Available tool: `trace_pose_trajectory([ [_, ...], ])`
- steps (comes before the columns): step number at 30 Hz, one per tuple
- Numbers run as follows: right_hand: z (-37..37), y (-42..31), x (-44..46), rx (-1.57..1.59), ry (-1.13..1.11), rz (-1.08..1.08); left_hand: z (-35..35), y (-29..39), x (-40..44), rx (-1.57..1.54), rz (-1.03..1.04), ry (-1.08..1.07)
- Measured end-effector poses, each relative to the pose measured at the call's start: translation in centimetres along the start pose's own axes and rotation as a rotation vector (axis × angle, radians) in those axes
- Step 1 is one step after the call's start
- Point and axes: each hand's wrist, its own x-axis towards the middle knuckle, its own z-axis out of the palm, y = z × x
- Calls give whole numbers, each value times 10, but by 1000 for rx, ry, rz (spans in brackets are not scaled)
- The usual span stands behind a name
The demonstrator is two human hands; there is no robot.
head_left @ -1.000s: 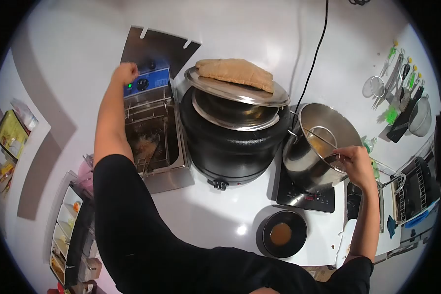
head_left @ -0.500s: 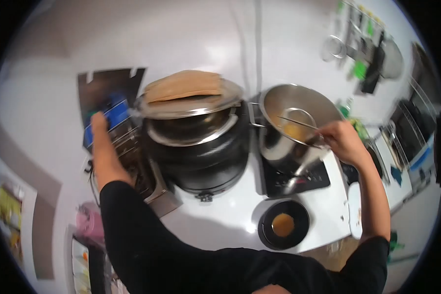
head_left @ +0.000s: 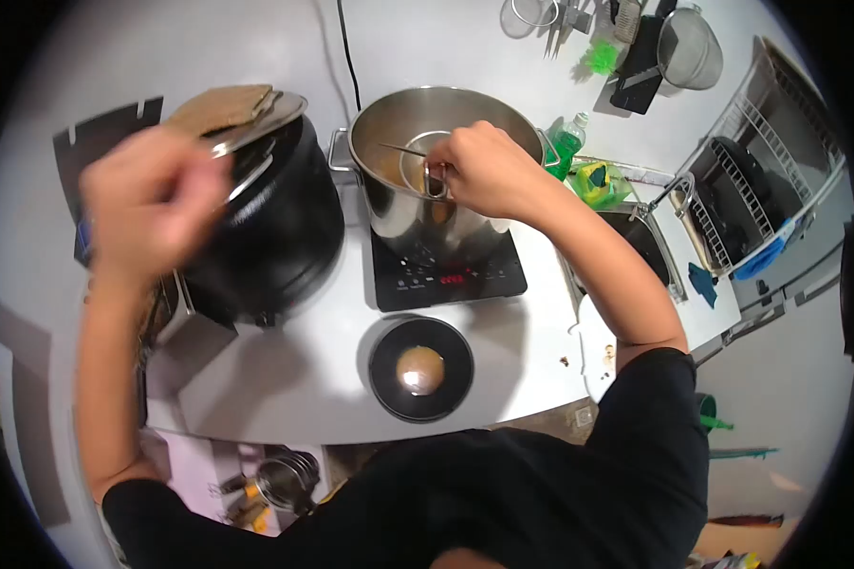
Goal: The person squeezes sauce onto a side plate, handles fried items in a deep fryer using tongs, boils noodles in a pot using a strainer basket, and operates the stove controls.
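Bowl [head_left: 385,387], cooktop [head_left: 489,284] on white counter [head_left: 275,408]

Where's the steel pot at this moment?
In the head view, the pot stands upper middle on the hob, just right of the black kettle; the right hand is at its near rim.

Single head-worn wide view, facing forward and down, close above the counter [head_left: 332,375]

The cooktop [head_left: 489,284] shows red digits [head_left: 453,280] — seemingly illegible.
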Motion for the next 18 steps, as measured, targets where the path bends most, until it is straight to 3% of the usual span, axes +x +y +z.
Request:
trace_pose_trajectory([
  [2, 2, 0, -7, 62, 4, 7, 52, 63, 4, -260, -126, -79],
  [3, 2, 1, -11, 119, 33, 38, 79, 83, 6, -221, -157, -40],
  [5, 3, 8, -16, 87, 44, -25, 138, 93, 5, -250, -80, 159],
  [7, 1, 20, -19, 52, 73, -68, 173, 97, 4, -448, -210, 159],
  [10, -14, 42, -16, 280, -161, -28, 190, 103, 9, -476, -280, 146],
  [14, -20, 78, 5, 291, -273, -73, 192, 109, 11, -372, -394, 133],
  [16, -30, 88, 22, -9, -202, -58, 193, 103, 7, -315, -552, 123],
  [17, -26, 100, 31, -209, -114, -107, 195, 97, 5, -317, -547, 125],
  [18, -22, 104, 36, -213, -110, -103, 197, 90, 5, -298, -544, 136],
])
